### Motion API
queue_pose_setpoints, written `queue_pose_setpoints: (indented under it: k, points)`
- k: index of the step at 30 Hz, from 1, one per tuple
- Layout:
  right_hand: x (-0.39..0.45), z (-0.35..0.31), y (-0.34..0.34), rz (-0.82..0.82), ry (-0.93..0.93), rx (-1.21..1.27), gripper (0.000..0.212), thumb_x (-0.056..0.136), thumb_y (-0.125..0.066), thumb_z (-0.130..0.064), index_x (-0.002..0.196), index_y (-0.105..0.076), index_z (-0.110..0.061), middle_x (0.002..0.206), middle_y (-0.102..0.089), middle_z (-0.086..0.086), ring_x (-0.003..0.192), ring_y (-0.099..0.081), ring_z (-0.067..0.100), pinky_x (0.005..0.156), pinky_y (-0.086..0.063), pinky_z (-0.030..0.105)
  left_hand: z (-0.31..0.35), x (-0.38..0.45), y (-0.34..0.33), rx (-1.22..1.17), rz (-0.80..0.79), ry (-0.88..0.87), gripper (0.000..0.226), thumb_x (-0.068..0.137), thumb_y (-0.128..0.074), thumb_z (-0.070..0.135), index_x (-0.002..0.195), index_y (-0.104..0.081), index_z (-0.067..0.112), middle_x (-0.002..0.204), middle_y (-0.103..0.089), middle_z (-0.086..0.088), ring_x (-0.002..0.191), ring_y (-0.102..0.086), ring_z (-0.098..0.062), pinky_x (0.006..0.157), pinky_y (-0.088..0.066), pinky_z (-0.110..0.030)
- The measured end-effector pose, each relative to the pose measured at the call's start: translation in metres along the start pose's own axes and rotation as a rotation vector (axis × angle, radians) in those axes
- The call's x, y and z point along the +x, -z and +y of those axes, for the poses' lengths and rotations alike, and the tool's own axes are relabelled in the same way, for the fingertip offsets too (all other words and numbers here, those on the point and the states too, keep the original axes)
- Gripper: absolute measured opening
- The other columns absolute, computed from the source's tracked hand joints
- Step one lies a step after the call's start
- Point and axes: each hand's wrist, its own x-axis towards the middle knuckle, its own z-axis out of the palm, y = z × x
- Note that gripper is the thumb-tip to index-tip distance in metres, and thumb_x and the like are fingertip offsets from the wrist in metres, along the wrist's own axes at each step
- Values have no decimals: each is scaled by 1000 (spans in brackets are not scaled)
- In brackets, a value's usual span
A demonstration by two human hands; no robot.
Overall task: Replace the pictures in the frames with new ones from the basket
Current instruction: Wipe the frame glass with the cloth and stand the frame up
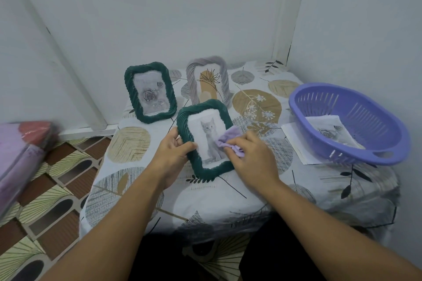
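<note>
My left hand [172, 151] grips the left edge of a dark green frame [206, 167] with a grey kitten picture, tilted up off the table. My right hand [247, 155] holds a crumpled lilac cloth [228, 140] against the frame's glass. A second green frame [149, 91] with a rose picture stands upright at the back left. Beside it stands a grey twisted frame [206, 80] with no picture in it. The purple basket [347, 124] at the right holds a rose picture [332, 132].
A white sheet [294, 141] lies partly under the basket on the leaf-patterned tablecloth [205, 196]. Walls close in behind and to the right. A pink and red bundle [22, 150] sits at the far left above the patterned floor.
</note>
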Motion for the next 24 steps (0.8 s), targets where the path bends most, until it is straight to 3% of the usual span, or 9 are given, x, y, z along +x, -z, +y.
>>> queue_pose_setpoints:
  k: [4, 7, 9, 11, 13, 15, 18, 21, 24]
  points:
    - [8, -11, -1, 34, -62, 178, 15, 97, -67, -44, 105, -74, -34, 89, -53, -12, 70, -53, 3, 57, -42, 21, 0, 9, 4, 10, 7, 53, 44, 95, -51, -15, 130, -54, 10, 108, -77, -14, 96, -75, -24, 74, -60, -31]
    - [19, -16, 1, 74, -163, 338, 14, 100, -64, -41, 106, -71, -32, 95, -61, -9, 82, -59, 8, 69, -50, 30, 2, 20, 9, 59, -5, 147, 40, 97, -55, -11, 130, -56, 11, 113, -75, -14, 103, -73, -28, 82, -61, -37]
    - [24, -20, 2, 38, -206, 420, 16, 100, -63, -39, 111, -68, -29, 101, -67, -12, 92, -63, 8, 77, -53, 30, 4, 26, 12, 175, 8, 191, 35, 97, -61, -4, 128, -59, 11, 118, -73, -18, 106, -72, -33, 88, -61, -42]
    - [27, -24, 2, -8, -258, 462, 19, 100, -64, -38, 115, -64, -27, 103, -66, -12, 95, -63, 9, 78, -52, 29, 8, 28, 12, 367, 42, 189, 29, 96, -66, 4, 124, -60, 13, 116, -71, -18, 104, -72, -32, 85, -59, -37]
    - [31, -27, 0, -26, -308, 493, 17, 99, -65, -36, 114, -61, -27, 102, -63, -13, 93, -60, 6, 74, -48, 24, 12, 28, 10, 562, 119, 186, 36, 96, -70, 15, 128, -55, 22, 120, -67, -11, 105, -66, -26, 83, -51, -30]
    - [33, -30, -3, -37, -345, 523, 16, 99, -66, -34, 111, -59, -28, 99, -61, -13, 87, -59, 2, 71, -46, 20, 12, 28, 8, 667, 250, 137, 51, 96, -70, 28, 143, -51, 20, 130, -60, -7, 109, -60, -24, 82, -46, -33]
    - [34, -36, -8, -59, -354, 562, 18, 98, -68, -34, 111, -59, -26, 98, -64, -13, 86, -63, 3, 72, -51, 23, 14, 25, 1, 565, 346, 1, 28, 99, -62, 41, 110, -69, 16, 105, -69, -1, 89, -60, -19, 71, -45, -29]
    - [33, -44, -16, -107, -314, 571, 21, 95, -70, -38, 111, -64, -27, 102, -71, -12, 93, -68, 5, 86, -58, 32, 19, 19, -6, 453, 287, -9, 46, 93, -63, 59, 96, -73, 14, 86, -72, -1, 75, -60, -16, 77, -50, -33]
    - [33, -51, -20, -214, -245, 592, 28, 92, -69, -41, 117, -71, -29, 109, -74, -12, 102, -69, 6, 95, -57, 41, 20, 21, -3, 474, 285, -41, 27, 93, -71, 43, 88, -70, 16, 84, -74, -5, 74, -65, -18, 73, -53, -33]
